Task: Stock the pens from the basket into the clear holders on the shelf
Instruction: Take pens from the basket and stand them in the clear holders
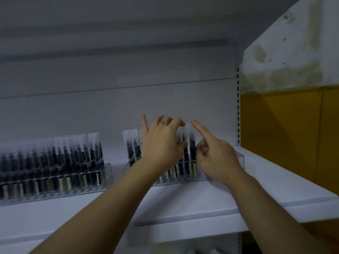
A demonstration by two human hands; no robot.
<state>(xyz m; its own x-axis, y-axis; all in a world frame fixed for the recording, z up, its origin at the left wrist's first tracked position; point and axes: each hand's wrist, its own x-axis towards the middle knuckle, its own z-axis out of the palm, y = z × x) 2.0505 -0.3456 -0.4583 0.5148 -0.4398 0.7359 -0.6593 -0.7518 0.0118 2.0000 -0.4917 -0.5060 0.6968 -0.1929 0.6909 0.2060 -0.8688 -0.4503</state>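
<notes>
Shelf (256, 180) pens (192, 147) blurry, holder (240, 160) half-hidden.

The left clear holder (108, 173) is packed wall to wall with pens (55, 158). The right end of the right holder (241, 160) stands open; bare shelf (183, 204) lies in front.

The picture is looking dim and blue-grey. Soft light is coming from the right side, so the stained wall (286, 52) there is showing brighter than the rest. The space high up at the top is sitting in dark shadow. The front of the shelf (201, 204) is catching pale light. The pens (55, 158) on the left are smearing into blur, and the left hand (161, 145) and right hand (218, 158) are looking soft too. Straight lines are bending near the edges.
</notes>
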